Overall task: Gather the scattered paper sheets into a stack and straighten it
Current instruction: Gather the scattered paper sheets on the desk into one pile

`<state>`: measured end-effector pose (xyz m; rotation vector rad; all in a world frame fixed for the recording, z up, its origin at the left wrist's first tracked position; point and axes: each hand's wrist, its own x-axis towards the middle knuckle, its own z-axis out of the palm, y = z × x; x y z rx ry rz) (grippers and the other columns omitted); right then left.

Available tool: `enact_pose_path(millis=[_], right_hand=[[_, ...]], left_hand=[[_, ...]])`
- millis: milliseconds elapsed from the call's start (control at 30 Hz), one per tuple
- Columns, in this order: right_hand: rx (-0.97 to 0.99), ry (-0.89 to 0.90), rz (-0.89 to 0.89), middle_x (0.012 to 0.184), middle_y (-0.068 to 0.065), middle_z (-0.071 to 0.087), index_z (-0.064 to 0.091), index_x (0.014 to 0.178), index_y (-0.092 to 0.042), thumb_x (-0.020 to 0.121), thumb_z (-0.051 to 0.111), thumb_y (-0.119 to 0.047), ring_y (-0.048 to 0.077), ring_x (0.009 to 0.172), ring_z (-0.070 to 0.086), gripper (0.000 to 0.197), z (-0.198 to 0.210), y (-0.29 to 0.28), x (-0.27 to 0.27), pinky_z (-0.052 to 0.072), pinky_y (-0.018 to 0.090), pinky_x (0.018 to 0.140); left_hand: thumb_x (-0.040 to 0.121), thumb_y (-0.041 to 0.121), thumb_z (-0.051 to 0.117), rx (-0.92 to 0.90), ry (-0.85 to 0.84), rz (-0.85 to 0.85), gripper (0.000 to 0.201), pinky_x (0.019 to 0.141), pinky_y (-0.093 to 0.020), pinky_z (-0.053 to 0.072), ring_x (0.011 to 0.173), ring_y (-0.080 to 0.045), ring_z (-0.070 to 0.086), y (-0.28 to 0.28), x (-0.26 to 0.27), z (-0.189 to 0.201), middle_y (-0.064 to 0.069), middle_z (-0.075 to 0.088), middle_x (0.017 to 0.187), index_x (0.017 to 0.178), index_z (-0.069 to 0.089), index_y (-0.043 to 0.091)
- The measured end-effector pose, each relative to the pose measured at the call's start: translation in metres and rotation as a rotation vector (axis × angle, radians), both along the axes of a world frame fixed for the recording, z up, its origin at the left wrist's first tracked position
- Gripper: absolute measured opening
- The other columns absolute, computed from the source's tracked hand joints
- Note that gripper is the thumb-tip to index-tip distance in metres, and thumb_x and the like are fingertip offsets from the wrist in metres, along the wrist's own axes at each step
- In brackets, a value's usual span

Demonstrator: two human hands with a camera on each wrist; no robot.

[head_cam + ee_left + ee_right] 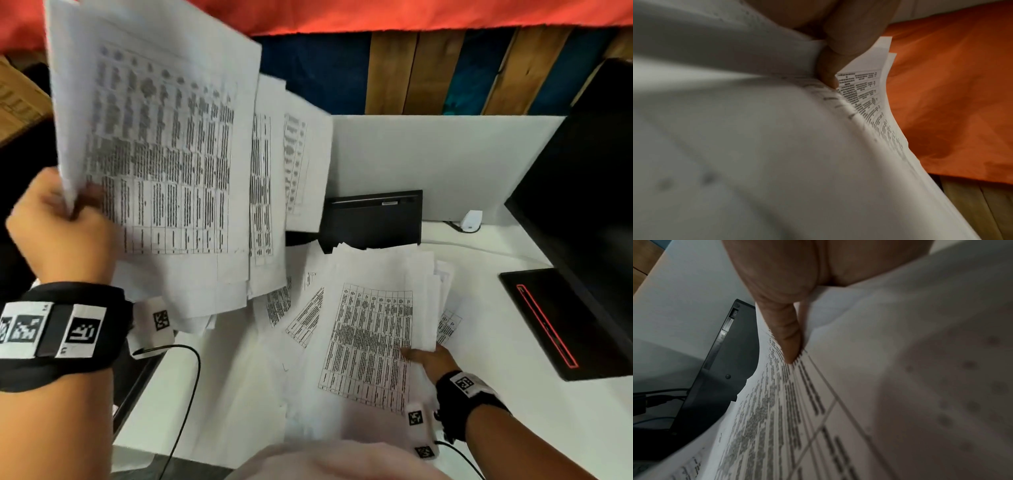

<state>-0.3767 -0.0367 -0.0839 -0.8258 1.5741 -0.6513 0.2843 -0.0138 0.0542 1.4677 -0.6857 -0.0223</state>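
Observation:
My left hand (65, 209) grips a thick, uneven bundle of printed sheets (164, 154) by its left edge and holds it raised at the left of the desk. In the left wrist view the thumb (840, 53) pinches that bundle (756, 146). Lower right, my right hand (428, 358) pinches the edge of a second bunch of printed sheets (370, 342) lying fanned on the white desk (496, 421). The right wrist view shows the thumb (785, 331) on top of those sheets (818, 418), with the other fingers hidden underneath.
A black device (373, 219) stands at the back of the desk behind the papers, beside a small white adapter (472, 221) with a cable. A black monitor (589, 192) and its base (555, 318) fill the right side. A black cable (186, 394) hangs at the desk's left front.

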Motion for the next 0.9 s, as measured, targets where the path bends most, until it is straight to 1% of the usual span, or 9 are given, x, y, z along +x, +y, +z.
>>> enact_pose_path(millis=[33,100,167,267,433,567,733,833,900], right_hand=[[-0.002,0.001,0.001,0.103,0.018,0.064,0.060,0.114,0.002,0.071,0.081,-0.008,0.030,0.095,0.058,0.050,0.000,0.000,0.000,0.045,0.034,0.086],[0.005,0.003,0.012,0.102,0.018,0.063,0.059,0.115,0.004,0.071,0.081,-0.006,0.030,0.095,0.057,0.051,0.001,-0.001,0.000,0.046,0.036,0.089],[0.024,-0.006,0.020,0.098,0.017,0.063,0.059,0.116,0.006,0.069,0.081,-0.005,0.030,0.093,0.057,0.053,0.005,-0.001,0.001,0.047,0.037,0.088],[0.042,-0.056,0.022,0.088,0.013,0.062,0.057,0.116,0.007,0.056,0.084,-0.013,0.028,0.085,0.057,0.069,0.012,-0.002,0.002,0.048,0.034,0.076],[-0.112,-0.021,0.014,0.130,0.011,0.050,0.028,0.146,-0.009,0.079,0.069,0.007,0.027,0.117,0.048,0.081,0.018,0.005,-0.001,0.039,0.040,0.104],[-0.271,0.053,0.113,0.151,-0.019,0.010,-0.002,0.150,-0.035,0.077,0.072,0.005,0.002,0.136,0.019,0.112,0.021,0.010,-0.001,0.021,0.028,0.113],[-0.087,-0.026,0.027,0.152,0.004,0.035,0.039,0.143,-0.016,0.099,0.046,-0.023,0.021,0.140,0.033,0.045,0.025,0.000,-0.004,0.023,0.029,0.115],[0.161,-0.318,-0.123,0.149,-0.004,0.038,0.038,0.144,-0.025,0.081,0.047,-0.073,0.023,0.140,0.033,0.080,0.019,-0.003,-0.008,0.026,0.046,0.114],[0.197,-0.290,-0.062,0.138,-0.011,0.041,0.039,0.143,-0.026,0.068,0.059,-0.077,0.022,0.138,0.035,0.092,0.024,-0.005,-0.007,0.024,0.044,0.116]], left_hand=[[0.062,0.053,0.079,-0.047,-0.005,-0.003,0.064,0.094,0.009,0.024,0.091,-0.002,0.069,-0.008,0.009,-0.004,0.037,0.051,0.129,0.118,0.064,0.027],[0.082,0.028,0.055,0.138,-0.040,0.100,0.023,0.082,0.004,0.037,0.084,0.010,0.061,0.001,-0.072,0.039,0.021,0.064,0.114,0.099,0.065,0.038],[0.080,0.015,0.050,0.192,-0.115,0.066,0.018,0.067,-0.015,0.049,0.073,-0.002,0.059,0.015,-0.196,0.112,0.005,0.068,0.086,0.085,0.065,0.024],[0.086,0.012,0.060,0.211,-0.099,-0.109,0.012,0.070,-0.030,0.048,0.075,-0.017,0.055,0.024,-0.264,0.113,-0.003,0.061,0.077,0.087,0.061,0.024],[0.089,0.010,0.061,0.590,0.201,-0.214,0.024,0.082,-0.034,0.048,0.095,-0.027,0.063,0.017,-0.304,0.017,-0.014,0.066,0.098,0.113,0.061,0.004],[0.084,0.007,0.068,0.964,0.213,-0.358,0.033,0.080,-0.029,0.042,0.104,-0.034,0.063,0.024,-0.328,-0.049,-0.024,0.066,0.112,0.114,0.060,-0.005],[0.071,0.006,0.081,1.242,0.169,-0.590,0.083,0.107,-0.038,0.037,0.127,-0.035,0.048,0.033,-0.328,-0.100,-0.024,0.049,0.138,0.139,0.036,-0.007],[0.068,-0.002,0.080,1.190,0.153,-0.648,0.094,0.113,-0.037,0.030,0.133,-0.033,0.041,0.029,-0.331,-0.099,-0.021,0.044,0.143,0.145,0.027,-0.002],[0.071,-0.009,0.075,1.170,0.170,-0.730,0.086,0.107,-0.032,0.032,0.127,-0.029,0.047,0.028,-0.334,-0.097,-0.017,0.050,0.137,0.144,0.031,0.002]])
